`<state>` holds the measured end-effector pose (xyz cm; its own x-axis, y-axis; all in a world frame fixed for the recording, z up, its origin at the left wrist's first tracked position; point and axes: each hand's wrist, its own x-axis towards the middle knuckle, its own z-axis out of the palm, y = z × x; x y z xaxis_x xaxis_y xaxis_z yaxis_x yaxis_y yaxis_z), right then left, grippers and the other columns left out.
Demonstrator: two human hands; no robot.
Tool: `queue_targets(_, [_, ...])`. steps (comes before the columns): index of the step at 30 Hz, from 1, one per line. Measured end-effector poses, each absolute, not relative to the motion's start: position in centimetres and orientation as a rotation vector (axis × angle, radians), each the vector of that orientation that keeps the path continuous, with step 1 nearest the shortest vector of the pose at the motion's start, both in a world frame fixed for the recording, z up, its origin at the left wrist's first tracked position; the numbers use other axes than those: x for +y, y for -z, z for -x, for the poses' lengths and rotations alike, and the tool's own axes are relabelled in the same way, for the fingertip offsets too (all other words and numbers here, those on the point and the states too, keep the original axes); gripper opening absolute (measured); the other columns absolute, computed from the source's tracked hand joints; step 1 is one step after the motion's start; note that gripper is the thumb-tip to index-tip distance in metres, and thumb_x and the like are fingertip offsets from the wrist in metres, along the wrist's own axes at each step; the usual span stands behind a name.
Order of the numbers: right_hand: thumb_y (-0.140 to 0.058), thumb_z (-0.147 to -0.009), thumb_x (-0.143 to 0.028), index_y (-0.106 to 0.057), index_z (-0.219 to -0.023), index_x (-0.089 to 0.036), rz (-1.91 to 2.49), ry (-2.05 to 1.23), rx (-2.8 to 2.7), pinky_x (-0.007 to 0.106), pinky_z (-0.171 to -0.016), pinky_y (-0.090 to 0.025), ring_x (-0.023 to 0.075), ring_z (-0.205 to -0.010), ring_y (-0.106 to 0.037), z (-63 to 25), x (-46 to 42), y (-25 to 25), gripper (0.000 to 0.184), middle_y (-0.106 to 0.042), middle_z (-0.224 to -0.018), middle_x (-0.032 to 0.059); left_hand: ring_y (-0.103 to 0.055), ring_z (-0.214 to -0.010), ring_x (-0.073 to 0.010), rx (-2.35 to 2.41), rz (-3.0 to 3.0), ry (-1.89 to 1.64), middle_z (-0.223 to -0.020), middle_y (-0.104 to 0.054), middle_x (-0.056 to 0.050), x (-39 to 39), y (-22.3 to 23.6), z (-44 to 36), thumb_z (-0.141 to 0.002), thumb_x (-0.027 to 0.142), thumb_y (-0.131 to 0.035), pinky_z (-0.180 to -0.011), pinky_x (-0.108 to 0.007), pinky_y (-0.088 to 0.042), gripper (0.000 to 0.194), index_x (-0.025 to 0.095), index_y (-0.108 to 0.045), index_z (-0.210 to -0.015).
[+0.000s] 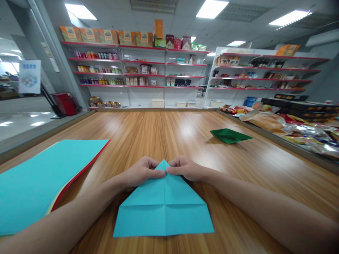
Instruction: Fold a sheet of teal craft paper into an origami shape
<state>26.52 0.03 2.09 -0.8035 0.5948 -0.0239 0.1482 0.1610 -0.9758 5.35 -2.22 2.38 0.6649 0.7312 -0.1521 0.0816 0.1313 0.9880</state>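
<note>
A folded sheet of light blue paper [164, 215] comes to a point at its far end and has a straight near edge. Creases cross it, one down the middle and one from side to side. My left hand [141, 171] grips its left slope near the tip, thumb on top and fingers bent beneath. On the opposite slope, my right hand [186, 168] pinches the paper the same way. Both thumbs nearly meet at the centre crease. The fingertips under the paper are hidden.
A stack of coloured paper [53, 176], blue on top, lies at the left. A folded green paper piece [230, 135] rests on the wooden table [137, 130] at the right. Packaged snacks [270, 121] are heaped beyond the right edge. Stocked shelves [143, 74] stand behind.
</note>
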Motion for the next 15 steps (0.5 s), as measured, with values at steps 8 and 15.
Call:
queue_targets(8, [-0.072, -0.072, -0.043, -0.056, -0.080, -0.014, 0.687, -1.534, -1.903, 0.018, -0.044, -0.028, 0.0057, -0.048, -0.039, -25.8, -0.3, -1.5, 0.034, -0.049, -0.058, -0.0051, -0.039, -0.047, -0.0077, 0.819, -1.551, -0.454, -0.058, -0.050, 0.002, -2.2, -2.6, -5.5, -0.074, 0.040, -0.068, -0.045, -0.021, -0.026, 0.029, 0.011, -0.065, -0.069])
queue_targets(15, [-0.063, -0.081, -0.040, -0.057, -0.073, -0.014, 0.778, -1.325, -1.947, 0.020, -0.043, -0.026, 0.0068, -0.046, -0.037, -25.5, -1.0, -2.2, 0.028, -0.045, -0.052, -0.0050, -0.035, -0.045, -0.0069, 0.834, -1.575, -0.431, -0.055, -0.045, 0.004, -2.2, -2.7, -5.7, -0.073, 0.041, -0.068, -0.043, -0.021, -0.024, 0.031, 0.013, -0.059, -0.063])
